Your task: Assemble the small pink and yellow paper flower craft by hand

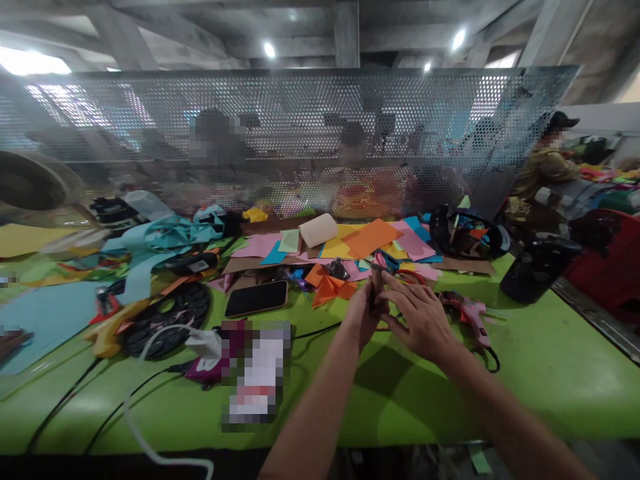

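My left hand (363, 312) and my right hand (423, 319) meet over the middle of the green table (430, 407). The left hand is closed, its fingers pointing up. The right hand's fingers and thumb come together against the left hand's fingertips. A small dark bit shows at the fingertips; what they pinch I cannot make out. A pink glue gun (473, 317) lies just right of my right hand. Behind the hands are folded orange paper (333, 285) and a red-orange curved handle or loop, partly hidden.
Coloured paper sheets (373, 238) pile up along a perforated metal screen (300, 140). Left are a phone (257, 298), a purple power strip (213, 363) with cords, a yellow glue gun (117, 327) and a black round tray (170, 320). A black cup (535, 270) stands right; a person (543, 163) sits beyond.
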The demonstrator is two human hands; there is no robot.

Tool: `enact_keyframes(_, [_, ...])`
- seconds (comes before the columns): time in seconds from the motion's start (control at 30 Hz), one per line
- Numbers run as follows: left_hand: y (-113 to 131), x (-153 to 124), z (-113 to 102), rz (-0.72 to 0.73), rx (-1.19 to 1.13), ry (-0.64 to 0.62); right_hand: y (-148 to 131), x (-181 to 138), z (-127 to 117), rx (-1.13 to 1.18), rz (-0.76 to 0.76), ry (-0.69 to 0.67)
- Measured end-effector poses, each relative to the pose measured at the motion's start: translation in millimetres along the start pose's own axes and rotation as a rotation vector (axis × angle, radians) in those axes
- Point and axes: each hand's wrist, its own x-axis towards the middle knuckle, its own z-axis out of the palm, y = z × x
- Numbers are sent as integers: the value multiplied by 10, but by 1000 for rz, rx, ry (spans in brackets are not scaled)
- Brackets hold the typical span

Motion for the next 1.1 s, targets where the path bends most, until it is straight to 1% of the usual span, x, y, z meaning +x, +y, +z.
enact_keyframes(0.1, [-5, 3, -8, 9, 23, 22, 7, -7, -3, 28, 4, -1])
enact_keyframes(0.17, [-5, -4, -15, 24, 61, -4, 22, -10, -14, 82, 10, 53])
enact_keyframes(0.2, [-3, -10, -19, 26, 78, -28, 35, -10, -22, 122, 17, 111])
enact_keyframes(0.27, [3, -24, -23, 21, 118, -84, 71, -7, -39, 215, 66, 276])
enact_keyframes(0.33, [7, -36, -23, 13, 169, -130, 114, 1, -52, 307, 173, 415])
enact_keyframes(0.37, [7, -40, -21, 12, 202, -144, 136, 6, -55, 351, 241, 448])
enact_keyframes(0.43, [-2, -47, -15, 1, 269, -149, 175, 16, -51, 435, 369, 446])
enact_keyframes(0.53, [-31, -54, -13, -21, 338, -129, 211, 26, -31, 535, 482, 400])
enact_keyframes(0.67, [-63, -46, -38, -38, 398, -157, 219, 33, -20, 580, 499, 423])
enact_keyframes(0.8, [-44, -10, -59, -87, 335, -167, 200, 33, -67, 639, 524, 478])
enact_keyframes(0.87, [-25, 4, -55, -97, 279, -164, 178, 30, -99, 731, 516, 429])
enact_keyframes(0.9, [-17, 8, -50, -93, 250, -164, 163, 28, -111, 787, 474, 364])
enact_keyframes(0.97, [-9, 5, -38, -74, 205, -164, 128, 24, -121, 867, 333, 187])
enact_keyframes(1.03, [-11, -8, -28, -62, 192, -152, 95, 22, -110, 871, 192, 50])
enact_keyframes(1.07, [-13, -14, -25, -61, 197, -136, 82, 21, -100, 848, 148, 21])
enact_keyframes(1.1, [-16, -20, -24, -63, 204, -112, 73, 19, -89, 815, 125, 22])
